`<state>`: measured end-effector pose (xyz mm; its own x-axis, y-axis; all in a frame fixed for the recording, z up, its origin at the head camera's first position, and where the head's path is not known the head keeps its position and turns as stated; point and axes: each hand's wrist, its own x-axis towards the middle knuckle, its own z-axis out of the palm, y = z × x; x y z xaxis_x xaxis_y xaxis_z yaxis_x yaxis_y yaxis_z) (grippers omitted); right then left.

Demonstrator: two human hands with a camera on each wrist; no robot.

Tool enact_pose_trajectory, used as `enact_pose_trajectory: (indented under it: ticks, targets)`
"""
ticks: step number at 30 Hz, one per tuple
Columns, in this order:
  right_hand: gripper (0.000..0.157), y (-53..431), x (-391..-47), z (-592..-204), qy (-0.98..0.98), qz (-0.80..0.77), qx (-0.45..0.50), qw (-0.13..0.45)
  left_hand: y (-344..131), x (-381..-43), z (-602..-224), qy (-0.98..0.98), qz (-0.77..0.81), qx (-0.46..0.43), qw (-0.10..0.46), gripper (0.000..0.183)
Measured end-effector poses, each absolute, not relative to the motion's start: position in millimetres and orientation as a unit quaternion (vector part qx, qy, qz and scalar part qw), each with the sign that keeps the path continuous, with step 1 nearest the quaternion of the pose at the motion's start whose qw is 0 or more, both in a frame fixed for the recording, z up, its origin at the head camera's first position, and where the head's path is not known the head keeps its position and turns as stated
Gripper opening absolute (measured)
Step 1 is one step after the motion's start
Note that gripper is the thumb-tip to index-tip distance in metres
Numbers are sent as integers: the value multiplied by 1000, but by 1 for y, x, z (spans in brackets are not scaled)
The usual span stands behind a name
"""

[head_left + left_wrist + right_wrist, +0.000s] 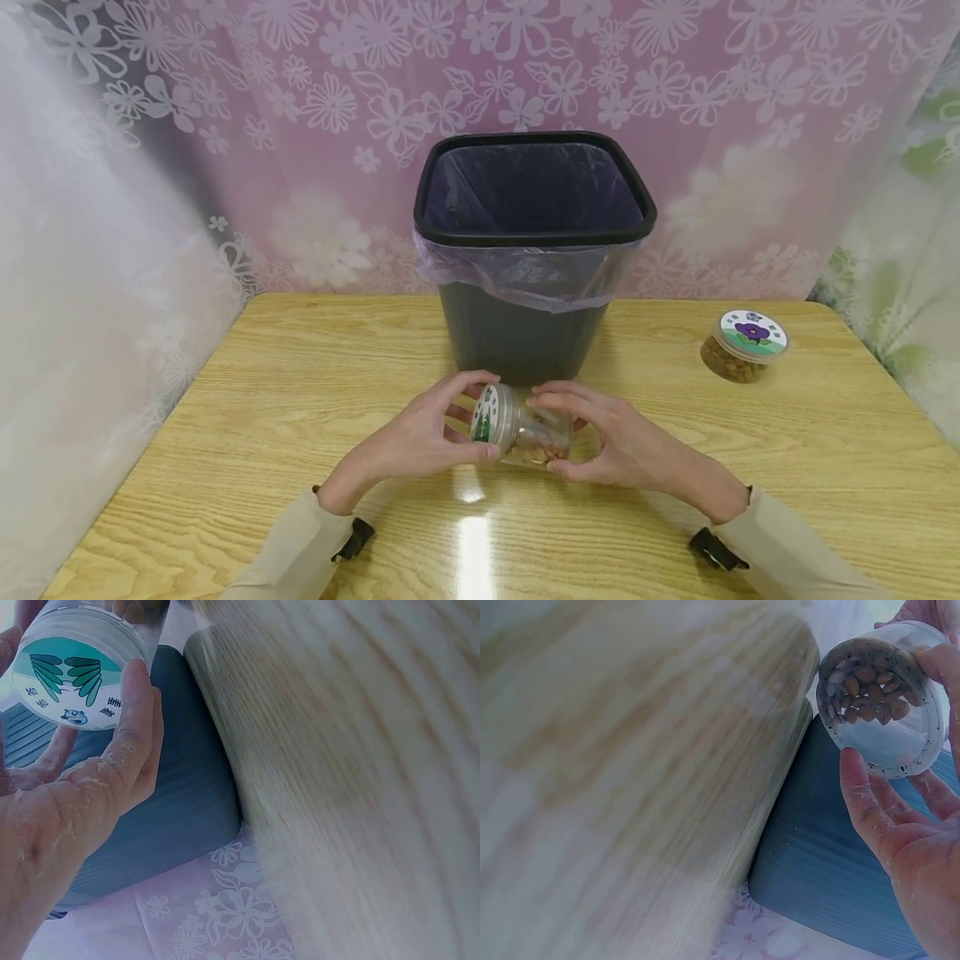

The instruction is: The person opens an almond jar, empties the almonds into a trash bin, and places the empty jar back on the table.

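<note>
A clear jar with a lid printed in white and green lies on its side between both hands, in front of the bin. My left hand grips the lid end, its fingers around the rim; the left wrist view shows the lid face on. My right hand holds the base end with thumb and fingers. Through the jar's bottom in the right wrist view, several brown nuts that look like almonds are visible. Whether the jar touches the table cannot be told.
A dark bin lined with a translucent purple bag stands behind the hands on the wooden table. Toward the right back sits a second jar with a purple-flower lid and brown contents. A pink floral curtain hangs behind.
</note>
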<state>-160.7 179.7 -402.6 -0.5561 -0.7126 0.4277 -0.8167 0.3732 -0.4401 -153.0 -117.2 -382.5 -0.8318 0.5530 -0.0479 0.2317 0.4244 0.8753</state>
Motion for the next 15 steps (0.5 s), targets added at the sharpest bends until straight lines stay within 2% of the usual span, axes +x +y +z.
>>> enact_pose_trajectory:
  ticks: [15]
  targets:
    - [70,180,-159,-401,-827,320,457,66,-116,-154,-382,840,464,230,162,77]
